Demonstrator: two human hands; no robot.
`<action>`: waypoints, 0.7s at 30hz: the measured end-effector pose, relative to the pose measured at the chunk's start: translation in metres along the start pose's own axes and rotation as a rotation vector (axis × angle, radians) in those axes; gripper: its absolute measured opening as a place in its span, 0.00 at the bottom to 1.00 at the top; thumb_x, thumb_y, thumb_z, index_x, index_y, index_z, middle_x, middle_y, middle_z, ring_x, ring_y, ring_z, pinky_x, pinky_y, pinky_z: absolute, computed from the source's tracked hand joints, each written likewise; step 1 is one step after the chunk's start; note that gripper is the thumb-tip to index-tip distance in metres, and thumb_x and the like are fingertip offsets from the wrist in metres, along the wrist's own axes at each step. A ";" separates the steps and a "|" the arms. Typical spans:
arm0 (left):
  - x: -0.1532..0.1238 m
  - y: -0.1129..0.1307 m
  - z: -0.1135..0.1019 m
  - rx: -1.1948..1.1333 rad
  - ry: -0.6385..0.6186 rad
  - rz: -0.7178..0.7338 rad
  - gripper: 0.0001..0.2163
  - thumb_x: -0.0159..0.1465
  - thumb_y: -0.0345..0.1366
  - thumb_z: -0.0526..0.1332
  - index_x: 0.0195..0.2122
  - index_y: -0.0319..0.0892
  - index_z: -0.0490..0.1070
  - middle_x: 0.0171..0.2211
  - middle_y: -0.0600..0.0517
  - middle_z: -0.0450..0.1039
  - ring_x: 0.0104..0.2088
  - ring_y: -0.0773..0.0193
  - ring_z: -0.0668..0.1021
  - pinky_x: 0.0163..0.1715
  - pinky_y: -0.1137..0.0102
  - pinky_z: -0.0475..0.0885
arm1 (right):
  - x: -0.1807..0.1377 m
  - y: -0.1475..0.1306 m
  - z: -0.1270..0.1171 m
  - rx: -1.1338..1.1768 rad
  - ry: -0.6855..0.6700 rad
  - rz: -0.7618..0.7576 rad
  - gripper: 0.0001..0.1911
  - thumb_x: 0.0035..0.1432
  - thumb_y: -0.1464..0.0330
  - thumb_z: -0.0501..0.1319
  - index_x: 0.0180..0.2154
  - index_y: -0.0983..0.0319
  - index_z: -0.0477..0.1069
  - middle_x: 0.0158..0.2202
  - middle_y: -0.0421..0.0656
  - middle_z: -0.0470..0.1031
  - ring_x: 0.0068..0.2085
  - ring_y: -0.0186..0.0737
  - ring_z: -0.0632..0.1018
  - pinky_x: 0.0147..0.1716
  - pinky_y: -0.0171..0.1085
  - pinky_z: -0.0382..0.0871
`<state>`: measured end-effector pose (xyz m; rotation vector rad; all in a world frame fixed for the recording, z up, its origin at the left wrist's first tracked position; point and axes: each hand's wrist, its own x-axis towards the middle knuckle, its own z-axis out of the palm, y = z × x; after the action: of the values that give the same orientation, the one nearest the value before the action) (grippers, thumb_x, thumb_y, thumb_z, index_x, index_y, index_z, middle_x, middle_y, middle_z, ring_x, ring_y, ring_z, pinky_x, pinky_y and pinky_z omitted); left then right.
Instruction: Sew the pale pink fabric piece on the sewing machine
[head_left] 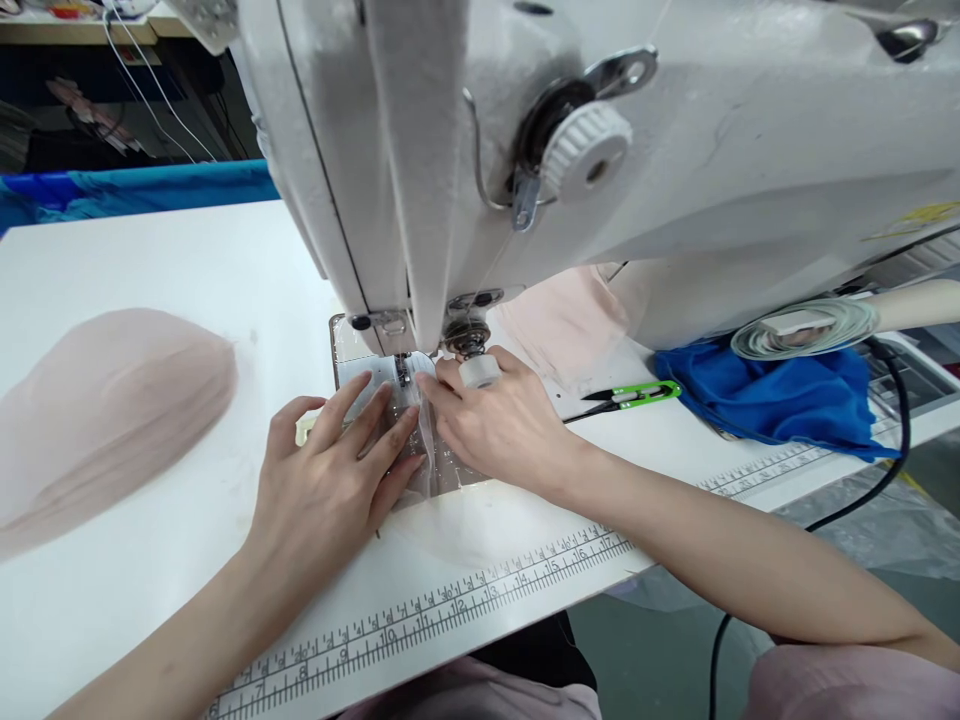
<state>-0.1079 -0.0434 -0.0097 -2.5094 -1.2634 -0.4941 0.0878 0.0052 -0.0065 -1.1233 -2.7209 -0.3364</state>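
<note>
Pressing a sheer strip of fabric (pixel 425 440) flat beneath the sewing machine (pixel 525 180) needle, the left hand (pixel 330 490) and right hand (pixel 499 425) lie open, fingers spread, the cloth pinned between their fingertips, neither gripping it.

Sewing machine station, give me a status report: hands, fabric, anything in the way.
Left hand flat, right hand fingertips down, both pressing sheer fabric at the presser foot. Thread snips and blue cloth lie right of the hands, apart.
</note>
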 end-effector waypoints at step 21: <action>-0.001 -0.005 0.006 -0.015 0.002 -0.027 0.15 0.68 0.39 0.59 0.54 0.45 0.73 0.52 0.45 0.77 0.60 0.45 0.70 0.56 0.49 0.60 | 0.001 0.005 0.000 0.040 -0.032 0.019 0.16 0.63 0.75 0.53 0.46 0.66 0.76 0.44 0.49 0.78 0.43 0.45 0.72 0.39 0.43 0.58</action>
<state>-0.1113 -0.0391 -0.0150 -2.5066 -1.2986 -0.5141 0.0907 0.0092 -0.0051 -1.1528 -2.7296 -0.2617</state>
